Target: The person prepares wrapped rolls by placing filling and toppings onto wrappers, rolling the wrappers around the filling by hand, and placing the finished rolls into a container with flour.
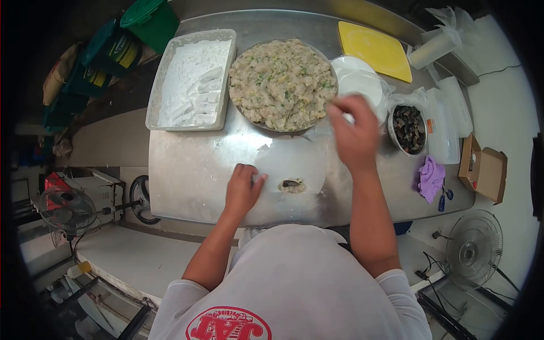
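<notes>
On the steel table lies a thin white wrapper sheet (289, 158). Near its front edge sits a small mound of pale filling (285, 188), topped with a dark slice (291, 183). My left hand (245, 188) rests at the wrapper's left edge, thumb apart from the bent fingers. Raised over the right rim of a big round pan of chunky pale filling with green bits (283, 82) is my right hand (357, 133). Its thumb and fingertips are pinched together; what they hold, if anything, I cannot make out.
A white tray of powder (184, 73) holds several coated rolls. Right of the pan are stacked round white sheets (360, 85), a yellow board (377, 51), a bowl of dark pieces (409, 129), a plastic container (443, 127), a purple cloth (432, 177) and a cardboard box (488, 173).
</notes>
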Demonstrator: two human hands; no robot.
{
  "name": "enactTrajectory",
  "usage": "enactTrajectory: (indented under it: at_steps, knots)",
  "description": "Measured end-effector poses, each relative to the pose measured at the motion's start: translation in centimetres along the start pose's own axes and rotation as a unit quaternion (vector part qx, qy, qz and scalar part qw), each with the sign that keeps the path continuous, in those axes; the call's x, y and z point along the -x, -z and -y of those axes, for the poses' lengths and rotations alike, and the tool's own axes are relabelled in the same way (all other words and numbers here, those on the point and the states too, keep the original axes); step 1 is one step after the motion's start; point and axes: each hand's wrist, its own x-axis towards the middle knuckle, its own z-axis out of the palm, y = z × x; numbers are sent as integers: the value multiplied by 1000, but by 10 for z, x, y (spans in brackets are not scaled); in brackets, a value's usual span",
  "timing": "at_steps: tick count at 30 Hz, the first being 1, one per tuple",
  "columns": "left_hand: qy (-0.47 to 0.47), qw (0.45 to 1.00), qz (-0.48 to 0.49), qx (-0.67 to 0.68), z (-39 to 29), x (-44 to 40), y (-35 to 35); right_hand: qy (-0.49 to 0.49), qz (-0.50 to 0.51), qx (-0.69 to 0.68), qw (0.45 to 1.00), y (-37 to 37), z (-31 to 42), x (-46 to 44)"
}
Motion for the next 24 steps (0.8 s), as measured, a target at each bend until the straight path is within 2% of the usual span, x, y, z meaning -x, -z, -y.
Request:
enactTrajectory:
  at_steps: [1,2,4,7,8,10,11,13,14,16,20,23,24]
  knots:
    - [10,995,-15,-94,1,3,3,-32,106,84,990,-11,-18,-3]
    - [19,981,-30,-188,2,5,7,-31,104,82,991,-17,-24,9]
    - [35,980,-29,-191,1,1,5,-26,208,96,973,-28,-28,32]
    - [5,992,-6,-126,0,6,-4,-46,272,47,960,-29,-19,87]
    - [4,992,-7,-125,-2,3,-7,-44,272,48,960,-28,-19,103]
    - [99,992,9,76,-3,2,-11,-109,293,63,948,-26,-19,140]
    - [100,992,14,74,-2,5,-13,-113,291,62,948,-27,-22,156]
    - [174,961,44,212,1,7,-20,-81,277,94,953,-28,-33,177]
    - [171,961,49,211,2,6,-26,-84,272,97,954,-29,-41,183]
    - [108,913,92,382,-2,6,-36,-28,270,113,956,-32,-47,189]
    - [116,924,143,335,-10,-5,-42,-24,287,115,951,-29,-50,185]
    - [147,899,140,388,-21,-11,-37,-52,272,58,959,-18,-41,177]
    - [112,935,170,290,-22,-13,-32,-76,222,64,970,-12,-33,176]
